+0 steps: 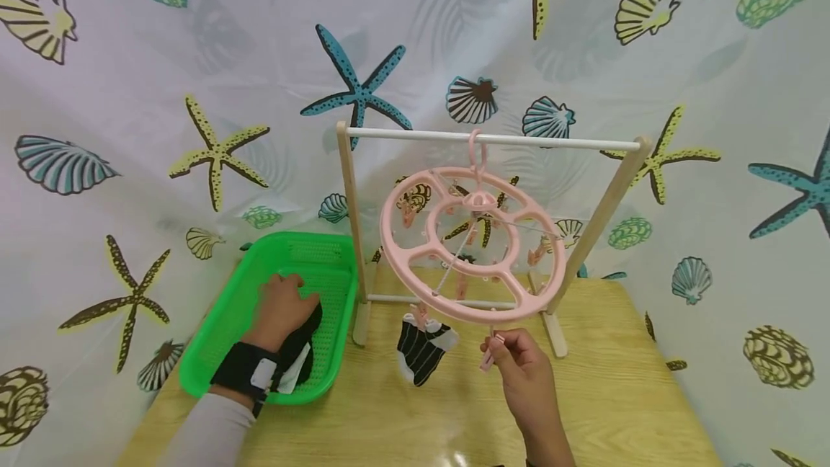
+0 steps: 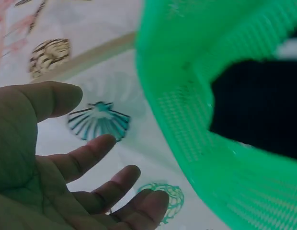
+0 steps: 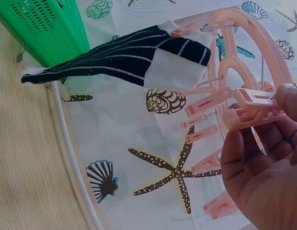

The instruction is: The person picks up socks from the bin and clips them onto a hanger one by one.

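Observation:
My left hand (image 1: 282,312) hovers over the green basket (image 1: 206,337), fingers loosely bent and holding nothing. Beneath it in the basket lie dark socks (image 1: 305,334) with a white part; the left wrist view shows them as a dark cloth (image 2: 258,108). With thumb and fingers my right hand (image 1: 530,380) pinches a pink clothespin (image 3: 254,99) hanging from the near edge of the pink round drying hanger (image 1: 415,276). To the left of that hand a black-and-white striped sock (image 1: 424,350) hangs from another clothespin (image 1: 418,317).
The hanger hooks over the white bar (image 1: 551,141) of a wooden-legged stand (image 1: 596,222) on the wooden table (image 1: 616,395). Several other pink clothespins (image 3: 208,103) dangle from the hanger. A curtain (image 1: 259,78) with shells and starfish hangs behind.

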Available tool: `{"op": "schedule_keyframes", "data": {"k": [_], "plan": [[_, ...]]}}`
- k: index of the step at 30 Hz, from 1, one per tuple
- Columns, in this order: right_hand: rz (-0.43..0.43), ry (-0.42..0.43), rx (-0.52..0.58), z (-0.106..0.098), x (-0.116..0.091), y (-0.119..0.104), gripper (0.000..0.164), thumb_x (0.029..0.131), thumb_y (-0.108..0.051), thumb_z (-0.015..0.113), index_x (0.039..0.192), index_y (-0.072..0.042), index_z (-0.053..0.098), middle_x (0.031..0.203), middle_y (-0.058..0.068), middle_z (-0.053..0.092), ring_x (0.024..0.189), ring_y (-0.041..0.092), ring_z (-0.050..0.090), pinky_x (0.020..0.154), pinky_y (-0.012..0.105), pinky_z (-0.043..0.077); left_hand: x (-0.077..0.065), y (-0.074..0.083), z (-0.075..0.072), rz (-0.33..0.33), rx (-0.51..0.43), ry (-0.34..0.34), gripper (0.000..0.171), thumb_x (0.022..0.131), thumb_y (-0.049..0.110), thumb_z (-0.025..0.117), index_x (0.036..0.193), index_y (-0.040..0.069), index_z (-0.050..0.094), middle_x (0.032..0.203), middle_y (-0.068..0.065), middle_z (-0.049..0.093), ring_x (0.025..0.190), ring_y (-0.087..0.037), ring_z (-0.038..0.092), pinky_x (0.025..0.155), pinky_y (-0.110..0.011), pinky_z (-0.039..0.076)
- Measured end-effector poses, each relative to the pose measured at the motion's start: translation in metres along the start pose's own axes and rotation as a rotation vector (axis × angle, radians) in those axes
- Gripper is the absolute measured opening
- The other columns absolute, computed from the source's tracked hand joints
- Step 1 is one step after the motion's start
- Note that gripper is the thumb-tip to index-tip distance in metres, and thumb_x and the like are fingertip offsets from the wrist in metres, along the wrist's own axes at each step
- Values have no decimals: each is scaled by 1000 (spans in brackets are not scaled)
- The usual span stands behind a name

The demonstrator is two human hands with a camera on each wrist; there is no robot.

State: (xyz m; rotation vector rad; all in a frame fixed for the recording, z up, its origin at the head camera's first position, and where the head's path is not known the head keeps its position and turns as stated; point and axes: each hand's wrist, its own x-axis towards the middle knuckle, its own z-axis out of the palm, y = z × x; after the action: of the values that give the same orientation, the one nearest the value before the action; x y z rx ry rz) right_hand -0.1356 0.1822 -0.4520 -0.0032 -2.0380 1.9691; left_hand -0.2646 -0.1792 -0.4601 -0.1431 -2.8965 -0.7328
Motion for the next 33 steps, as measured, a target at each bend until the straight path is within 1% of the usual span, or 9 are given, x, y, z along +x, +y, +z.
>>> {"op": "schedule_keyframes", "data": {"k": [6, 8, 12, 15, 18, 23, 26, 29, 33], "plan": [[-3, -10, -2, -2, -1, -2, 21, 98, -10, 62, 101, 11, 60, 94, 20, 67, 88, 22, 67, 79, 27, 54, 16, -32, 0, 21, 94, -201, 43, 92, 21, 63, 111, -17, 57, 104, -35, 57, 96, -51, 55, 83, -57, 45], [-6, -8, -1, -2, 0, -2, 21, 98, -9, 62, 101, 11, 60, 94, 21, 67, 87, 22, 67, 79, 27, 54, 22, -41, 5, 4, 50, -253, 40, 91, 19, 61, 106, -18, 56, 100, -33, 58, 85, -43, 58, 74, -49, 48], [-12, -10, 2, -2, 0, -2, 20, 99, -9, 62, 101, 10, 60, 94, 21, 66, 88, 22, 67, 81, 27, 54, 28, -57, 17, -87, -70, -362, 52, 93, 16, 58, 127, -21, 44, 112, -37, 56, 70, -30, 57, 58, -38, 47], [-3, -17, 9, -1, 0, -1, 20, 98, -9, 62, 101, 10, 60, 93, 16, 67, 89, 23, 67, 81, 28, 55, 26, -65, 25, -169, -141, -420, 65, 93, 13, 57, 142, -19, 29, 125, -41, 49, 72, -30, 57, 55, -37, 48], [9, -24, 8, 0, 0, -1, 20, 99, -9, 62, 101, 10, 60, 92, 10, 69, 90, 23, 67, 80, 28, 55, 25, -73, 34, -208, -165, -412, 68, 93, 12, 56, 143, -20, 24, 126, -43, 45, 74, -32, 59, 56, -38, 50], [14, -23, 3, 0, 0, 0, 21, 99, -10, 62, 101, 11, 60, 92, 8, 69, 90, 24, 67, 80, 28, 55, 27, -84, 49, -210, -162, -323, 62, 93, 12, 55, 139, -21, 29, 116, -42, 51, 65, -31, 59, 55, -39, 49], [15, -19, 0, 0, 1, 0, 21, 99, -10, 62, 101, 11, 60, 92, 10, 69, 90, 26, 67, 79, 28, 55, 29, -85, 53, -203, -145, -282, 46, 95, 16, 56, 122, -19, 43, 95, -32, 58, 57, -27, 57, 52, -37, 47], [8, -18, -11, 0, 1, 1, 21, 99, -10, 62, 100, 11, 60, 93, 14, 69, 90, 25, 68, 80, 28, 55, 30, -82, 51, -169, -119, -237, 25, 97, 17, 56, 95, -7, 50, 72, -17, 55, 51, -23, 54, 50, -34, 43], [-1, -15, -27, -2, 2, 2, 19, 98, -10, 62, 99, 10, 61, 93, 15, 69, 89, 22, 68, 80, 27, 54, 33, -73, 44, -123, -83, -170, 31, 97, 12, 52, 69, 10, 39, 56, -1, 36, 48, -17, 39, 49, -31, 33]]}}
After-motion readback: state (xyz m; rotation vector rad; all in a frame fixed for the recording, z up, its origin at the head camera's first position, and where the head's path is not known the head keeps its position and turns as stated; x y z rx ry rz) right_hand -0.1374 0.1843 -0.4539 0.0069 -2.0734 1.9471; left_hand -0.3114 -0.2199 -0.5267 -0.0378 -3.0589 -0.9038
